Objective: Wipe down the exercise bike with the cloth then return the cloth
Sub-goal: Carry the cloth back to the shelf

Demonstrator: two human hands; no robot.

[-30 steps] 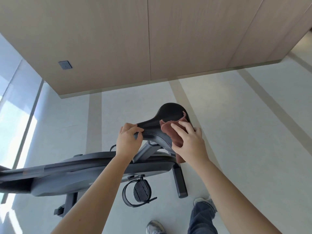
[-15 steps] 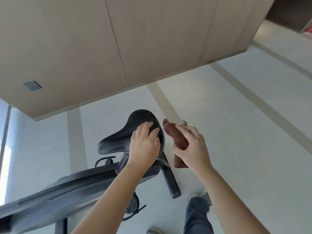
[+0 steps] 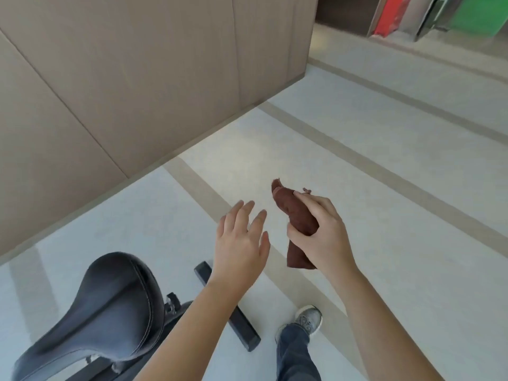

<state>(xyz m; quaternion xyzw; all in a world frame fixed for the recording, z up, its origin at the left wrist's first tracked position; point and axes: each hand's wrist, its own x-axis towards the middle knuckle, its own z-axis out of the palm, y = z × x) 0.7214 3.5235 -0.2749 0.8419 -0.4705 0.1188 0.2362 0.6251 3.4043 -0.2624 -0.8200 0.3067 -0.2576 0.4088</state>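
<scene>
While the right hand (image 3: 323, 232) closes its fingers and thumb around the cloth (image 3: 298, 221), the left hand (image 3: 240, 242) hangs empty just beside it, fingers spread and loosely extended, not touching anything. The cloth is a reddish-brown, soft, napped fabric bunched into a thick roll; its long axis runs from a loose lower end below the palm up and away to a crumpled tip pointing toward the wall, leaning slightly left. It is held in the air above the floor (image 3: 384, 243), clear of the exercise bike.

The bike's saddle (image 3: 110, 306) sits at lower left: black, smooth and faintly glossy, with a stitched seam down its middle, broad rounded rear uppermost in view and narrowing toward the bottom edge. A black rectangular foot bar (image 3: 242, 323) of the bike lies on the floor, partly hidden by the left forearm. The floor is pale, matte, crossed by beige stripes. Tan wood-grain wall panels (image 3: 123, 92) fill the upper left. A grey sneaker (image 3: 308, 318) and blue denim trouser leg (image 3: 295, 356) show below the hands. Blurred red and green shapes (image 3: 439, 15) stand far right.
</scene>
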